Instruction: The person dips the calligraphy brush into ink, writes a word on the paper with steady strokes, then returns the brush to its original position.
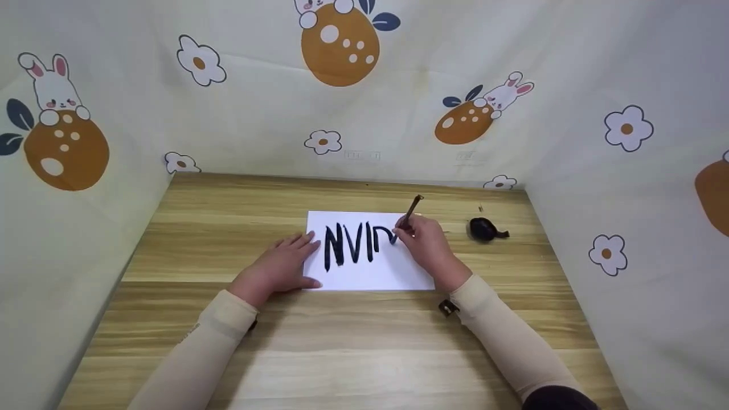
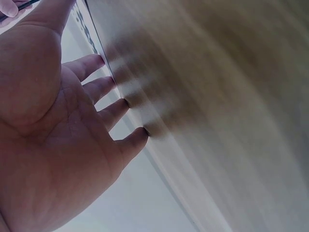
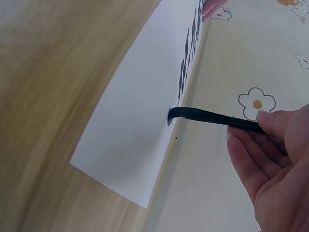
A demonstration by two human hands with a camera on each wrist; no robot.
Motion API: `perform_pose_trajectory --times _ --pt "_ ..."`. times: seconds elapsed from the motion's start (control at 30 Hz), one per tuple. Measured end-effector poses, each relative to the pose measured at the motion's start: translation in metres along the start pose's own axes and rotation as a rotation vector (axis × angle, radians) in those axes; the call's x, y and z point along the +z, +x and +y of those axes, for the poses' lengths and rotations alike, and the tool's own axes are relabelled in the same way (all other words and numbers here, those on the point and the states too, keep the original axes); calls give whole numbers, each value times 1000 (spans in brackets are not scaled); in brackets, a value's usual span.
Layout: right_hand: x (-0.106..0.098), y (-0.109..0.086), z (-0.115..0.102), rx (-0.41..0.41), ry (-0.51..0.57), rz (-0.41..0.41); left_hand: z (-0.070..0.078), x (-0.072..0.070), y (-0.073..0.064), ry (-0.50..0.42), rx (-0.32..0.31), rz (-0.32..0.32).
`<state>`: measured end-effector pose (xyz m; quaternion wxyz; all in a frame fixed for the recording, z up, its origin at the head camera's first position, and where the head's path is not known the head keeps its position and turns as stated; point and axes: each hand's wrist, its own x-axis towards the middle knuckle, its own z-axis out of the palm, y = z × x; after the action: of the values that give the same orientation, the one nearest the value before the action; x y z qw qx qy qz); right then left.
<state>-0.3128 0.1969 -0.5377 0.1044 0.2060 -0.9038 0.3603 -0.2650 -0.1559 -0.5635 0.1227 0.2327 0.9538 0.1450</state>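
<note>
A white rectangular sheet of paper (image 1: 370, 279) lies on a pale, wood-grained worktop (image 1: 324, 353). Across it, bold black hand-painted letters (image 1: 353, 251) read "NVI", followed by a curved stroke reaching the tip of a slim, dark-handled brush (image 3: 207, 116). The right hand (image 1: 430, 245), over the paper's right side, pinches the brush between thumb and fingers, the tip touching the paper. The left hand (image 1: 285, 265), fingers spread, rests at the paper's left edge. Right of the paper sits a small round black dish (image 1: 482, 229), its short stub of a handle pointing away from the sheet. Small print on the beige left sleeve (image 1: 211, 336), nearer the wearer than the paper, is too faint to read.
</note>
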Motion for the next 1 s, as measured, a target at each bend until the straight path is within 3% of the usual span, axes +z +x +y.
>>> perform_pose_trajectory --times 0.5,0.8,1.0 --pt "7 -1 -13 26 -35 -41 0 1 2 2 -9 -5" --pt "14 -1 -18 -46 -18 -24 4 -4 -2 -17 1 -3" --pt "18 0 -20 -50 9 -19 3 -3 -2 -11 7 5"
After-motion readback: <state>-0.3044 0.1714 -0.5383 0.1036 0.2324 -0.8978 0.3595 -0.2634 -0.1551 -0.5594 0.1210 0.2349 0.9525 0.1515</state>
